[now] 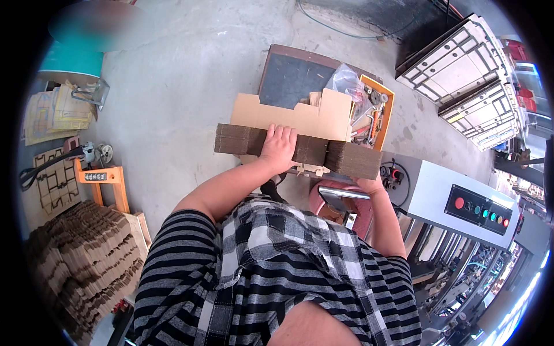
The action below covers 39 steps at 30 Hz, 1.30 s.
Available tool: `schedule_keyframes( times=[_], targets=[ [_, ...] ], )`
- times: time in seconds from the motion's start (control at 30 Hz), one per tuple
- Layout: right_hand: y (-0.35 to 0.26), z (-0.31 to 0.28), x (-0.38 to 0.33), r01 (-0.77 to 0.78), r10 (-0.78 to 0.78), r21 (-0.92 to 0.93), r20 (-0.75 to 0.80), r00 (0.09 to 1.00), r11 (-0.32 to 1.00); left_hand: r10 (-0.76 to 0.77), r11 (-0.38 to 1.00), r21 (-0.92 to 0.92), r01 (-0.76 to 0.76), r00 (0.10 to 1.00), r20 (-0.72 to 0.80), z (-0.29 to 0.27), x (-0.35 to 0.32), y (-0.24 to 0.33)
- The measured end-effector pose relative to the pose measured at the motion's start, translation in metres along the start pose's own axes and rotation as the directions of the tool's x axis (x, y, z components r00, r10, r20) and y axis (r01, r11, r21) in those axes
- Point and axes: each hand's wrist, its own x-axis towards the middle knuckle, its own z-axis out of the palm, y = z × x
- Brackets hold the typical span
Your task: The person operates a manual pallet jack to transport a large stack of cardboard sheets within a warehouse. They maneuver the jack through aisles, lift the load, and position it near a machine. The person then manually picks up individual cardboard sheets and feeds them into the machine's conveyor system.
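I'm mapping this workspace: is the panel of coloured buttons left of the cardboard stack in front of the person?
No, the button panel sits to the right of that cardboard stack in the head view.

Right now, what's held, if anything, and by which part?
A stack of cut cardboard: the left hand grasps its edges, left of middle. The right hand is at its near right corner; that grip is partly hidden.

Brightly and fairly evenly lit across the concrete floor (173, 75). Burns out to white, blue-fringed glare at the lower-right rim, beyond the grey control box (428, 185). Casts soft, faint shadows. Reads fairly sharp on the cardboard blanks (311, 151); smears into blur at upper left. Bends straight edges and blackens fully at the corners.
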Motion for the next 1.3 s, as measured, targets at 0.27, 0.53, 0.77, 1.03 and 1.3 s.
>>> schedule_keyframes(
  times=[0.27,0.53,0.77,1.03,1.3],
  targets=[
    [0.011,0.009,0.01,0.111,-0.115,-0.122,-0.029,0.993,0.986,0.015,1.0,-0.012,-0.017,0.991,-0.13,0.001,0.006,-0.009],
    [-0.059,-0.062,-0.004,-0.162,0.143,-0.072,-0.217,0.965,0.984,0.04,0.999,-0.007,-0.042,0.98,-0.193,0.005,0.002,-0.01],
    [-0.242,-0.063,0.032,0.046,-0.047,-0.028,-0.032,0.998,0.999,0.114,0.993,0.009,-0.116,0.952,-0.285,0.016,0.004,-0.013],
    [-0.199,0.055,0.073,-0.069,0.053,-0.557,-0.046,0.998,0.828,0.107,0.993,0.056,-0.103,0.992,-0.072,0.006,-0.003,-0.012],
    [-0.254,0.003,-0.051,-0.491,0.369,0.012,-0.675,0.638,0.871,0.77,0.632,0.258,-0.731,0.557,-0.31,-0.145,-0.068,0.064]
  ],
)
